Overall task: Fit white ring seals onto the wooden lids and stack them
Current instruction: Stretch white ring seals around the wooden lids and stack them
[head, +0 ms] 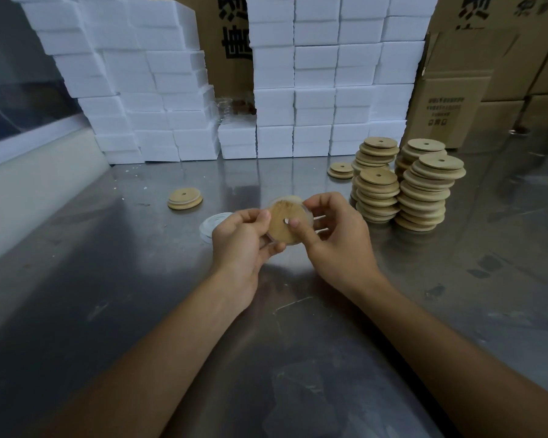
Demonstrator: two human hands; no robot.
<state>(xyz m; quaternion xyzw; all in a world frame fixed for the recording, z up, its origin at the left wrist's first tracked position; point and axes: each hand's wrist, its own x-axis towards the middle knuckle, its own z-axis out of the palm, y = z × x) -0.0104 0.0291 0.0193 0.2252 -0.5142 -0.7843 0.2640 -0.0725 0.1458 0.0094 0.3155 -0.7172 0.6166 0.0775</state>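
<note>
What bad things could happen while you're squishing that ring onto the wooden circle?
The white ring seal might pop off the wooden lid, since both the left hand and right hand are working it in mid-air. Also, the tall lid stacks lean unevenly close by the right hand; a bump could probably topple them.

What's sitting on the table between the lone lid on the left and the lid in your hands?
In the head view, a small pile of white ring seals lies on the steel table between the lone lid and the held lid, partly behind the left hand.
</note>
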